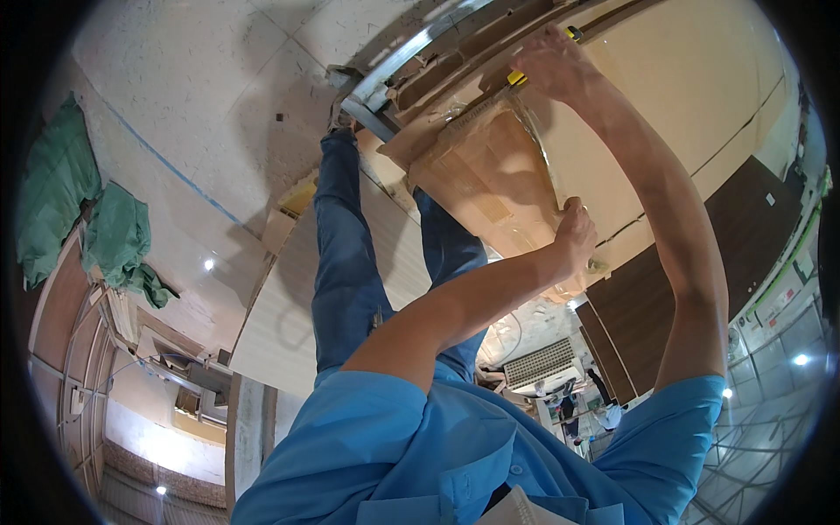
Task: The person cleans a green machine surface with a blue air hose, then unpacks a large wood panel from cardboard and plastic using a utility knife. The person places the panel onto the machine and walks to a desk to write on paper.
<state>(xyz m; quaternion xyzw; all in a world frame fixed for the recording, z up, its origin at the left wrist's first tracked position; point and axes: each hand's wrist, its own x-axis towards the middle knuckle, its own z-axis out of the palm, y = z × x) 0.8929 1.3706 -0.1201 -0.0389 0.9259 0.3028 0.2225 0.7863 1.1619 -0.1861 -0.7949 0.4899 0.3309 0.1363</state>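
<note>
A brown cardboard piece (477,171), taped and creased, lies at a slant in front of my legs against a large tan sheet (652,114). My left hand (577,234) is closed on its near right edge, with the thumb showing on top. Farther off, my right hand (553,66) is wrapped round a yellow-and-black hand tool (517,78). The tool's ends stick out on both sides of the fist, and its kind is hidden by the fingers. That fist is just beyond the far end of the cardboard piece.
A metal frame edge (372,118) stands beyond my feet, by stacked cardboard edges (455,66). A pale board (293,306) is by my left leg. Dark brown panels (700,254) lie to the right. Green cloths (57,188) hang at the far left.
</note>
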